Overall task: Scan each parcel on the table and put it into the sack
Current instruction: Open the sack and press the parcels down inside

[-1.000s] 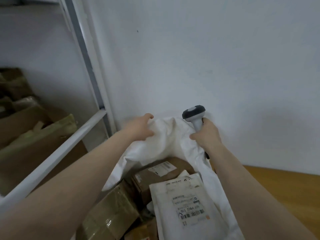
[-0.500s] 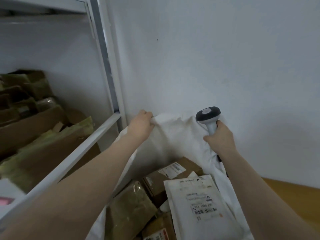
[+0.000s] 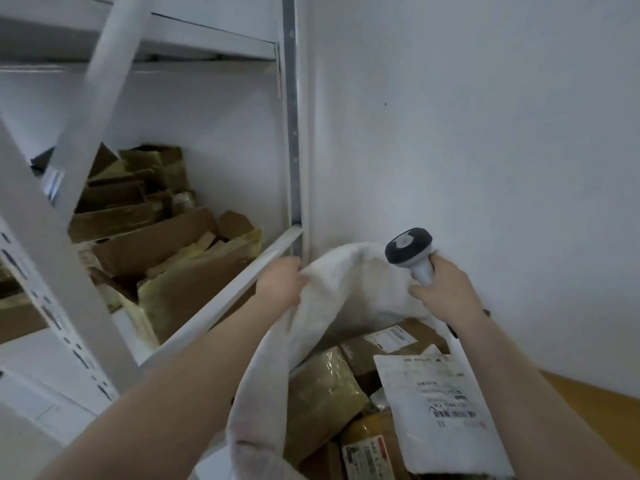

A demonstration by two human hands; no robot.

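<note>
Nearest, inside the open white sack (image 3: 263, 393): a white mailer (image 3: 440, 410), label up, on top of brown parcels (image 3: 322, 389). Farther up, gripping the sack's rim with the left hand (image 3: 280, 282), fingers curled over cloth. Clutching a scanner (image 3: 410, 249) in the right hand (image 3: 443, 289), upright beside that rim. Beyond, left, torn cardboard boxes (image 3: 156, 244) on a metal shelf (image 3: 221, 299).

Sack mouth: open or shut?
Open. The left hand grips the sack at its rim, the right hand, holding the scanner, is at the opposite rim, and parcels show inside.
</note>
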